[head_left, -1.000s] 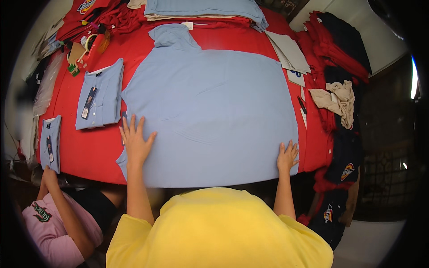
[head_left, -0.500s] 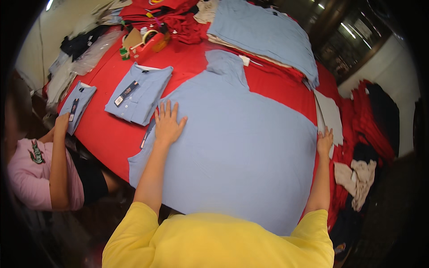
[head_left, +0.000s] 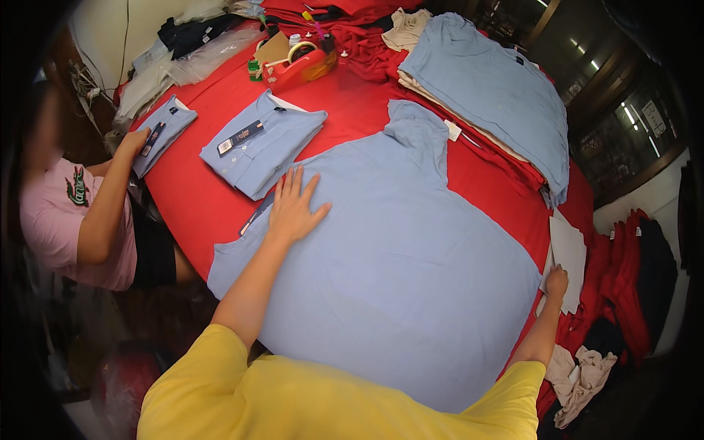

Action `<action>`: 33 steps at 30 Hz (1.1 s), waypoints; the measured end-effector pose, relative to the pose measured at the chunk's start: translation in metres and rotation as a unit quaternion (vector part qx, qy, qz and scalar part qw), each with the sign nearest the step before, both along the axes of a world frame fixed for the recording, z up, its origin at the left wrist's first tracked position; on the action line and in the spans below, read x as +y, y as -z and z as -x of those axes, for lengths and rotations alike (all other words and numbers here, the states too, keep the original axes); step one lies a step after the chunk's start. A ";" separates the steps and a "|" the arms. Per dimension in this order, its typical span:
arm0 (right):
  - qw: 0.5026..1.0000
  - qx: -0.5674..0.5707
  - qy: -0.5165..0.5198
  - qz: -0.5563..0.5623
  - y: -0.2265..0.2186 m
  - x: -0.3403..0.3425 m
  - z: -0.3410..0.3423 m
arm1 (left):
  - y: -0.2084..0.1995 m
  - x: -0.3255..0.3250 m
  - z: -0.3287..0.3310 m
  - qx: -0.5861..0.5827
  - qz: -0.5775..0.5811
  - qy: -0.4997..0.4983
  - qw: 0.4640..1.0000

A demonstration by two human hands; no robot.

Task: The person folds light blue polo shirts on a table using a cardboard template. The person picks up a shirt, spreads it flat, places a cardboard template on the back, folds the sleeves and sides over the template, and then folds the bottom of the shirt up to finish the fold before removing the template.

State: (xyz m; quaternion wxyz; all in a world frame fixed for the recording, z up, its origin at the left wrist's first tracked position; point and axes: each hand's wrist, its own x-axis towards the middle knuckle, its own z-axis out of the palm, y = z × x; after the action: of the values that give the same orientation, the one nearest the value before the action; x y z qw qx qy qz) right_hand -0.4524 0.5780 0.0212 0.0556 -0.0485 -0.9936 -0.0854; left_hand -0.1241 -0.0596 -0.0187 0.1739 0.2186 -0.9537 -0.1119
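Note:
A light blue shirt (head_left: 396, 279) lies spread over the red tabletop, collar end away from me. My left hand (head_left: 295, 210) rests flat on its left shoulder, fingers apart. Beside that hand, a dark hang tag (head_left: 257, 216) pokes out at the shirt's edge. At the right edge, my right hand (head_left: 556, 281) has its fingers closed on the pile of white card sheets (head_left: 570, 246); how many it grips is hidden. A folded light blue shirt (head_left: 257, 161) with a dark tag lies beyond my left hand.
At the left a co-worker's hand (head_left: 134, 141) touches another folded blue shirt (head_left: 167, 125). A red tape dispenser (head_left: 304, 72) stands at the back. Stacked blue shirts (head_left: 491, 88) lie far right, red garments (head_left: 623, 275) and beige cloth (head_left: 587, 381) beyond the right edge.
My right hand has gone from resting with spread fingers at the card sheets to closed fingers on them. My left hand stays flat on the shirt. The view has shifted.

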 end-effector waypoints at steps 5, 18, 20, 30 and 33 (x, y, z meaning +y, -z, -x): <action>0.984 0.172 -0.049 0.016 -0.063 -0.058 -0.043 | 0.005 -0.007 -0.006 0.068 -0.009 0.015 0.998; 0.740 -0.196 -0.416 0.491 -0.156 -0.330 -0.242 | -0.042 -0.040 -0.193 -0.015 -0.165 -0.195 0.967; 0.739 -0.256 -0.457 0.424 -0.087 -0.383 -0.228 | -0.039 -0.045 -0.204 -0.023 -0.217 -0.169 0.961; 0.832 -0.227 -0.387 0.327 -0.011 -0.493 -0.255 | -0.025 -0.064 -0.204 0.073 -0.287 -0.156 0.942; 0.834 -0.215 -0.394 0.321 -0.010 -0.492 -0.252 | -0.018 -0.071 -0.203 0.076 -0.322 -0.141 0.933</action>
State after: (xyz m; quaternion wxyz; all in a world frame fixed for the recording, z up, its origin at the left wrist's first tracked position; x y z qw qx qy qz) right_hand -0.2004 0.0858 0.0310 -0.1489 0.3517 -0.8871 0.2591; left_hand 0.0785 -0.1310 -0.0002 0.1798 0.3856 -0.8100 -0.4036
